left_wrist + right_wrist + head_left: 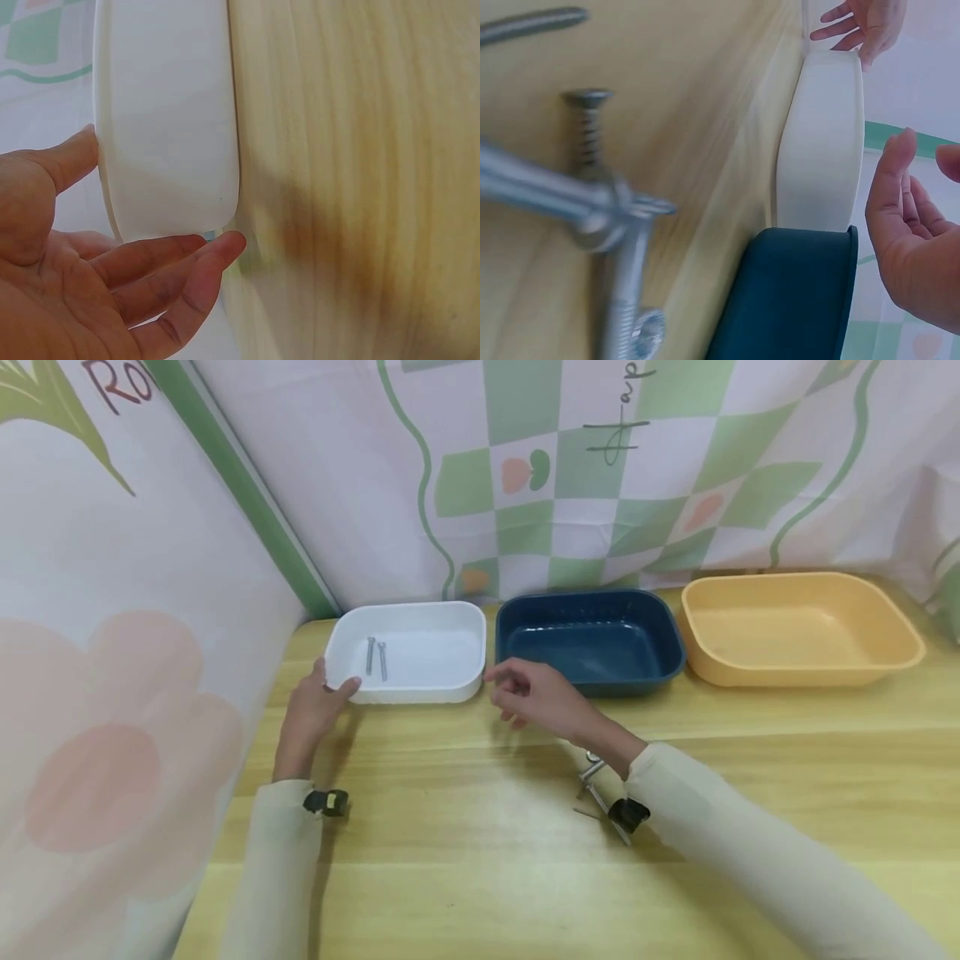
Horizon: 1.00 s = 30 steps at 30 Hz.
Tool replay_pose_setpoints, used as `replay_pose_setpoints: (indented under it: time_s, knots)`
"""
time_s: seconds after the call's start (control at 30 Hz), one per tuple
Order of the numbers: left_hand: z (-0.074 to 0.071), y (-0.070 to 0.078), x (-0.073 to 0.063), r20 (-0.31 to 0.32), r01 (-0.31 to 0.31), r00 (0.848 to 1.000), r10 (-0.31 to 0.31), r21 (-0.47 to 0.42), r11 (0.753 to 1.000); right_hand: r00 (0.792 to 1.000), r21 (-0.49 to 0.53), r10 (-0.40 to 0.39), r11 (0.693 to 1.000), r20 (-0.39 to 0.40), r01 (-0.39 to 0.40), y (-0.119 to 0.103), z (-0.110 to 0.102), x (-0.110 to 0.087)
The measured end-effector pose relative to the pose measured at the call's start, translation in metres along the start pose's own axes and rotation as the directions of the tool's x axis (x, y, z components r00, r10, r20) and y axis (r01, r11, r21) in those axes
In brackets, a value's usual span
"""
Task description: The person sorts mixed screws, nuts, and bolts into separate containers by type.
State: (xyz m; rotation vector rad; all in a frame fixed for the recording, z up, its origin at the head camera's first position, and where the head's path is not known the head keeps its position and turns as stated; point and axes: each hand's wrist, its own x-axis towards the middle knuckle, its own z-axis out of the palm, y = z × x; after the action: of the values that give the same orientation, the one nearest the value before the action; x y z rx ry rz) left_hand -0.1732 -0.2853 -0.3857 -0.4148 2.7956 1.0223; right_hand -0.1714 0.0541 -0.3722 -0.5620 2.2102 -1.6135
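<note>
At the front left corner of a white tray (438, 694), my left hand (311, 710) touches the rim with its thumb. Its other fingers are loosely spread around the tray's left end, as the left wrist view shows. Two silver screws (370, 656) lie side by side inside the tray. Between the white tray and the dark blue tray (592, 677), my right hand (543, 697) hovers at the front with fingers loosely bent and nothing held. Under the right forearm, several metal bolts and screws (596, 781) lie on the table, partly hidden by the wrist; one screw (589, 124) stands upright on its tip side, head up.
A yellow tray (802, 675) stands at the right end of the row, touching or close beside the blue one. All three trays sit at the back of the wooden table (450, 860). Patterned cloth (517, 468) hangs behind, and a printed side panel (150, 568) bounds the left.
</note>
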Motion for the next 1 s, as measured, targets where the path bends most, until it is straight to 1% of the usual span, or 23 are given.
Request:
replay_pose_setpoints:
  time_s: [0.2, 0.3, 0.43, 0.5, 0.6, 0.8, 1.0]
  knots:
    - [-0.001, 0.001, 0.001, 0.012, -0.011, 1.000, 0.010, 0.016, 1.000, 0.999, 0.019, 0.037, 0.999, 0.009, -0.037, 0.009, -0.004, -0.009]
    - [-0.002, 0.002, 0.000, 0.009, -0.027, 1.000, 0.026, 0.013, 1.000, 0.998, 0.029, 0.054, 0.998, 0.021, -0.055, 0.013, -0.008, -0.013]
    - [-0.002, -0.001, -0.002, -0.001, -0.041, 0.999, 0.041, 0.012, 0.999, 0.996, 0.020, 0.079, 0.997, 0.032, -0.079, 0.018, -0.012, -0.020]
    - [-0.002, -0.003, -0.003, -0.002, -0.039, 0.999, 0.039, 0.017, 0.999, 0.995, 0.014, 0.090, 0.996, 0.036, -0.090, 0.021, -0.015, -0.023]
    - [-0.001, -0.005, -0.003, 0.001, -0.039, 0.999, 0.039, 0.019, 0.999, 0.994, 0.006, 0.106, 0.994, 0.030, -0.106, 0.025, -0.021, -0.029]
    - [0.000, -0.003, -0.002, 0.003, -0.034, 0.999, 0.034, 0.021, 0.999, 0.995, -0.019, 0.104, 0.994, 0.007, -0.104, 0.032, -0.031, -0.041]
    - [0.002, -0.002, 0.001, 0.003, -0.024, 1.000, 0.024, 0.014, 1.000, 0.992, -0.015, 0.129, 0.991, -0.008, -0.129, 0.039, -0.040, -0.052]
